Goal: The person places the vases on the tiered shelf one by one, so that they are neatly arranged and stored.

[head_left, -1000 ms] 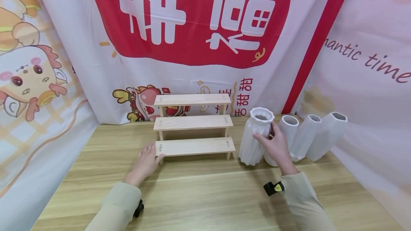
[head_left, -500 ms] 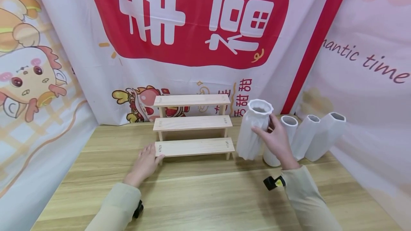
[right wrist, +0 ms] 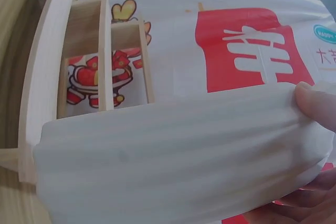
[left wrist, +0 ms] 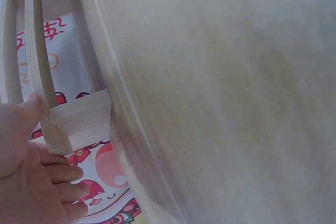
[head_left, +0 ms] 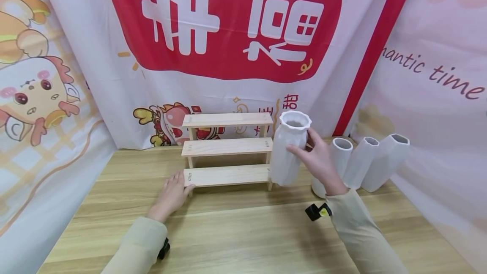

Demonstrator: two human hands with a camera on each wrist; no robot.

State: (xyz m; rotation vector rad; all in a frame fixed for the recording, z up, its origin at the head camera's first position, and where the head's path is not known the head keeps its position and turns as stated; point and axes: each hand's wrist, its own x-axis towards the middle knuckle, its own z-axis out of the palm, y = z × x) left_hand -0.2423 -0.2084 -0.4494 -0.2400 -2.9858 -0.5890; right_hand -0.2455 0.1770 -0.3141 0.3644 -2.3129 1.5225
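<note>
In the head view, my right hand (head_left: 321,163) grips a white fluted vase (head_left: 286,155) with a scalloped rim, thumb on the front and fingers round the right side. The vase overlaps the right end of a three-step wooden display stand (head_left: 228,176). In the right wrist view the ribbed body of the vase (right wrist: 173,156) covers part of the stand (right wrist: 44,72). At the other end, my left hand (head_left: 173,193) holds the left end of the lowest step. The left wrist view shows its thumb and fingers round that board end (left wrist: 56,139).
To the right, a round-mouthed white vase (head_left: 341,155) and two faceted vases, one narrower (head_left: 361,164) and one wider (head_left: 386,164), stand in a row on the wooden table (head_left: 236,236). A printed cloth backdrop (head_left: 228,92) rises behind the stand.
My right hand has lifted the fluted vase and carried it left, from beside the other vases to the stand's right end. My left hand has stayed at the stand.
</note>
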